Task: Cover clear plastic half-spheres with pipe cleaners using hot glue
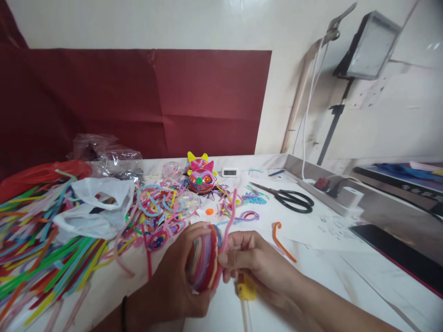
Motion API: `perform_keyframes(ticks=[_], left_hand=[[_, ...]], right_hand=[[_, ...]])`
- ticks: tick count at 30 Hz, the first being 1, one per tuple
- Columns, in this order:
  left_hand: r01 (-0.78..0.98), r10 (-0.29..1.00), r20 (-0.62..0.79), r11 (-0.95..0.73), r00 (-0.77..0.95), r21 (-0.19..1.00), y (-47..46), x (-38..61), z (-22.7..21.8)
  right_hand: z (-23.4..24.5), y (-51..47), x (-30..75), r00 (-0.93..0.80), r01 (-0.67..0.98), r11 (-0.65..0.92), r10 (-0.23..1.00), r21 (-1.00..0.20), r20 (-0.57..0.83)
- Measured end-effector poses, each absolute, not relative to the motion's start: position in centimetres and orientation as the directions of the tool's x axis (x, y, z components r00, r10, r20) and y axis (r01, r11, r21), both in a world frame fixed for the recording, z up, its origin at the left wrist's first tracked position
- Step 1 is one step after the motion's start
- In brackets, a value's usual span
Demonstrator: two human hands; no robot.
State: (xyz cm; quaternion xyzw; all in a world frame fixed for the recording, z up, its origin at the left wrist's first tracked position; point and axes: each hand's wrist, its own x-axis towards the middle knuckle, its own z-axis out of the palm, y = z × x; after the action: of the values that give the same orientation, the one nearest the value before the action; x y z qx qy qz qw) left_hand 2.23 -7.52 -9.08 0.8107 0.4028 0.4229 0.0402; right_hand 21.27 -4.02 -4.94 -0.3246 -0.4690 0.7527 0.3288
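Note:
Wrapped around the side of a rounded ball, my left hand (175, 279) holds it up above the table. Stripes of coloured pipe cleaner cover the ball (205, 260): red, purple, orange, cream and blue. A pink pipe cleaner (231, 219) runs along the ball's right edge, with its free end sticking upward. My right hand (256, 258) pinches this pipe cleaner between thumb and fingers against the ball. Below the right hand lies a yellow tool, probably a glue gun (246, 289), with a clear stick; the hand partly hides it.
Many straight pipe cleaners (51, 258) lie left, beside a white plastic bag (93, 207). Curled scraps (162, 207) and a colourful animal-head figure (200, 177) are behind. Black-handled scissors (294, 200), an orange pipe cleaner (278, 240), a phone (398, 253) and a power strip (332, 198) are right.

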Motion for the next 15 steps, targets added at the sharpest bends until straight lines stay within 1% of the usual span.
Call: perform_keyframes(ticks=[5,15], left_hand=[[0.582,0.702,0.621,-0.682,0.349,0.444,-7.35,2.11,-9.28],[0.564,0.706,0.598,-0.689,0.380,0.455,-7.31,1.83,-9.06]], right_hand=[[-4.95,-3.97,21.13,-0.554,-0.201,-0.376,0.805,-0.904,-0.211],[-5.13,-3.90,21.23,-0.552,-0.204,-0.379,0.806,-0.903,-0.214]])
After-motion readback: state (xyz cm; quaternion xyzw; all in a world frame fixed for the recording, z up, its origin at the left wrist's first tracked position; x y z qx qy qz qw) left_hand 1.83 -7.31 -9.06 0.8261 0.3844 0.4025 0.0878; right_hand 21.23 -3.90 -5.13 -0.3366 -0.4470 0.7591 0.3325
